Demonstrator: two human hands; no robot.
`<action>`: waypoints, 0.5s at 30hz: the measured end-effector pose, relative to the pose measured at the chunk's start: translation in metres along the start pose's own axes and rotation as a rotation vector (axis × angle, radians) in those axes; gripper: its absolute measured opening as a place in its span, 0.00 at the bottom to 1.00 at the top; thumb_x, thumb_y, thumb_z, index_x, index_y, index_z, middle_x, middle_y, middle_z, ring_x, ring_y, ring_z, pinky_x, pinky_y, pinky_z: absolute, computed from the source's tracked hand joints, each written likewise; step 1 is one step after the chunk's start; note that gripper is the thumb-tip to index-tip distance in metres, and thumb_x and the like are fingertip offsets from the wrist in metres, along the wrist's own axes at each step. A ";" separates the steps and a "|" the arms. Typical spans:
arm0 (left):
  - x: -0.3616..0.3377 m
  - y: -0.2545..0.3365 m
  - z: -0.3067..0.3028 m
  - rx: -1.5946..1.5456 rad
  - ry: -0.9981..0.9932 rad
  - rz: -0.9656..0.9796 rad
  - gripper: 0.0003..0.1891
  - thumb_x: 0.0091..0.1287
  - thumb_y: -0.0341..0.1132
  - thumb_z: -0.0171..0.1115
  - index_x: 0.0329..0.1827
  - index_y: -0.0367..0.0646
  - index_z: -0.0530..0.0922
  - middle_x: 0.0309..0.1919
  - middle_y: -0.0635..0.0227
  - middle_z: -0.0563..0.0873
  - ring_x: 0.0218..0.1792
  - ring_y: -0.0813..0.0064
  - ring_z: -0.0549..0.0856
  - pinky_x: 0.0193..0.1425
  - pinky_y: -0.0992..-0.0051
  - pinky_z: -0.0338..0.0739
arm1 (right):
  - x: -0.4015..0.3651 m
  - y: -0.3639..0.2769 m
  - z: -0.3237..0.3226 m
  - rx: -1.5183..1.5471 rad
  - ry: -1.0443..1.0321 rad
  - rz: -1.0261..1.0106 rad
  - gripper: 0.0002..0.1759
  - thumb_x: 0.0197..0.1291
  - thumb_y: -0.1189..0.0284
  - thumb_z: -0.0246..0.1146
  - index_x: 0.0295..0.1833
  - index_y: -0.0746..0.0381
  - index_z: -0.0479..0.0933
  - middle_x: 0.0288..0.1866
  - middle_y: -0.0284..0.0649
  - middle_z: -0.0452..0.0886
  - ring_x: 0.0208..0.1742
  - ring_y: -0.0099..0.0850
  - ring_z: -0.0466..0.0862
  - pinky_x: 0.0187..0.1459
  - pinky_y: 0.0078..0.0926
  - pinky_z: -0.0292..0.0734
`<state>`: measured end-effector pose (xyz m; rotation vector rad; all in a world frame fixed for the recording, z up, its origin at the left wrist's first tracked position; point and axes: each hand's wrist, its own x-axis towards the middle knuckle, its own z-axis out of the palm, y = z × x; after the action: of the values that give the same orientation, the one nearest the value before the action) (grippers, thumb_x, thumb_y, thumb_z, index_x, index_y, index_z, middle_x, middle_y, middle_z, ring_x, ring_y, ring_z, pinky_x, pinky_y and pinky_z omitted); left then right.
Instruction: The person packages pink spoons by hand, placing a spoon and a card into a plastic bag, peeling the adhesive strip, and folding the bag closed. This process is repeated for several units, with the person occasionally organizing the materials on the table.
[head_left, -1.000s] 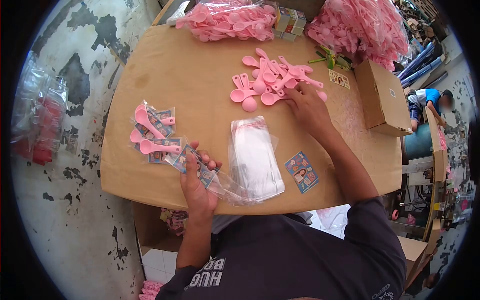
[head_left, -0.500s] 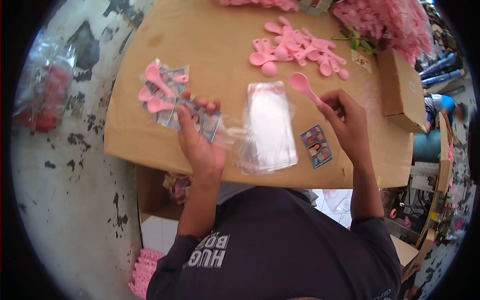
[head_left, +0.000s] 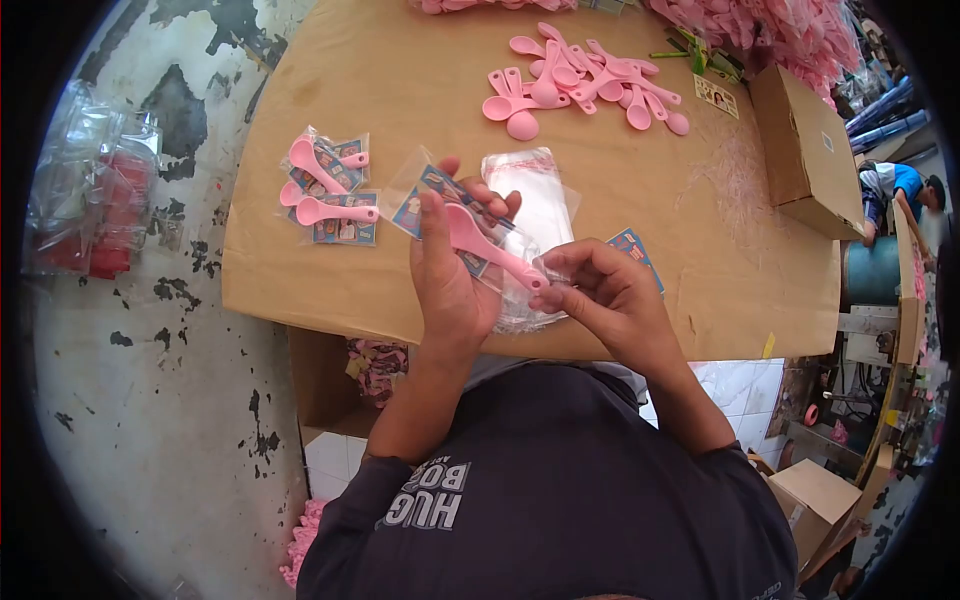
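Observation:
My left hand (head_left: 455, 260) is closed around a clear plastic bag (head_left: 410, 185) with a blue printed card (head_left: 437, 184) in it. A pink spoon (head_left: 485, 240) lies along the bag, its bowl by my left fingers; most of its bowl end seems to be inside the plastic. At the handle's holed end, the thumb and fingers of my right hand (head_left: 610, 300) pinch it near the bag's mouth. Below my hands is a stack of clear bags (head_left: 530, 170). Another printed card (head_left: 637, 258) lies beyond my right hand, partly covered by it.
Bagged spoons with cards (head_left: 335, 190) lie at the table's left. A heap of loose pink spoons (head_left: 590, 80) sits at the back, with a cardboard box (head_left: 805, 150) and pink bagged goods (head_left: 760, 40) at right. A co-worker (head_left: 895, 190) is at far right.
My right hand has brought the spoon down and left to the bag in my left hand. My left hand has moved right, away from the bagged spoons.

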<state>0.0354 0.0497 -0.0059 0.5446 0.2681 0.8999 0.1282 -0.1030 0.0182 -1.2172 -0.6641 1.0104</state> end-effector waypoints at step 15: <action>-0.014 -0.003 -0.005 -0.155 -0.100 -0.271 0.22 0.86 0.44 0.51 0.75 0.40 0.68 0.50 0.65 0.83 0.52 0.73 0.86 0.71 0.61 0.83 | 0.013 0.033 0.012 -0.431 0.329 -0.352 0.23 0.62 0.77 0.77 0.60 0.61 0.75 0.44 0.33 0.76 0.35 0.17 0.77 0.32 0.16 0.70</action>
<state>0.0263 0.0386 -0.0115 0.3968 0.1741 0.6223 0.1146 -0.0856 -0.0116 -1.5305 -0.8220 0.3680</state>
